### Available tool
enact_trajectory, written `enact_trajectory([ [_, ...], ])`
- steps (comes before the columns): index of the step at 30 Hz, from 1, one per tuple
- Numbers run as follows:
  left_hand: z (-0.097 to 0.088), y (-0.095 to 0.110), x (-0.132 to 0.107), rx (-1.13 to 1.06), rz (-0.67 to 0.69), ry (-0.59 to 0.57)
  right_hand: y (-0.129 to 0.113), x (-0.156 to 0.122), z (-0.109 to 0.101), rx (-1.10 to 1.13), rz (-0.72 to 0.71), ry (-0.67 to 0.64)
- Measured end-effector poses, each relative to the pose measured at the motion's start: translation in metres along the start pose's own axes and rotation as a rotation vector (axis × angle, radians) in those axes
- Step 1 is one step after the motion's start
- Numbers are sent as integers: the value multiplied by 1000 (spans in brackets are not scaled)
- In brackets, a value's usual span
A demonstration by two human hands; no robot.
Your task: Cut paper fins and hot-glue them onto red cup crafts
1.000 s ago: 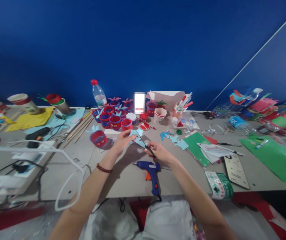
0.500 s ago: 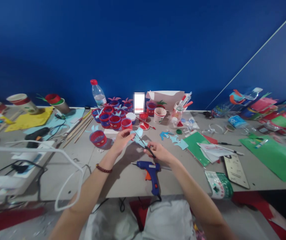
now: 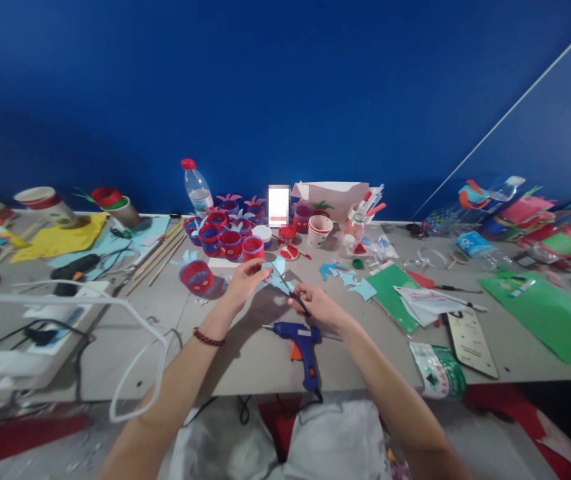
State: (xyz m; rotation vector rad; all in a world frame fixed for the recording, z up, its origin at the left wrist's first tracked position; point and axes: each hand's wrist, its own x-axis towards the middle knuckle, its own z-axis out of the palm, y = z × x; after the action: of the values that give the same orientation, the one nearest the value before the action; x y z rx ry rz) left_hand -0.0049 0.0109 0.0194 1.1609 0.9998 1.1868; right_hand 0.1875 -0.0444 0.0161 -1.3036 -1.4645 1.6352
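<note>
Pinched in my left hand [image 3: 245, 281] is a piece of light blue paper [image 3: 282, 287], held above the table. My right hand [image 3: 315, 305] grips a pair of scissors [image 3: 299, 301] by the dark handles, and the blades meet the paper near my left fingertips. Just below both hands a blue hot glue gun [image 3: 300, 337] lies on its side, nozzle to the left. To the left of my left hand stands a red and purple painted cup [image 3: 196, 277]. Cut light blue paper shapes [image 3: 362, 285] lie to the right of the scissors.
Several painted cups [image 3: 230, 245] crowd the back, near a plastic bottle [image 3: 198, 190] and a white paper cup [image 3: 320, 231]. A power strip [image 3: 72, 340] with a loose white cable fills the left. Green paper [image 3: 392, 293] and a metal plate [image 3: 472, 341] lie right.
The view has shifted very slightly. Both hands stay almost in place, with the scissors still at the light blue paper.
</note>
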Motion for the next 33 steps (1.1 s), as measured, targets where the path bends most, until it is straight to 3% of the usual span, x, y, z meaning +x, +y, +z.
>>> enact_trajectory([
  [33,10,6,-6,-21,-71,14,6,3,1,45,15,-6],
])
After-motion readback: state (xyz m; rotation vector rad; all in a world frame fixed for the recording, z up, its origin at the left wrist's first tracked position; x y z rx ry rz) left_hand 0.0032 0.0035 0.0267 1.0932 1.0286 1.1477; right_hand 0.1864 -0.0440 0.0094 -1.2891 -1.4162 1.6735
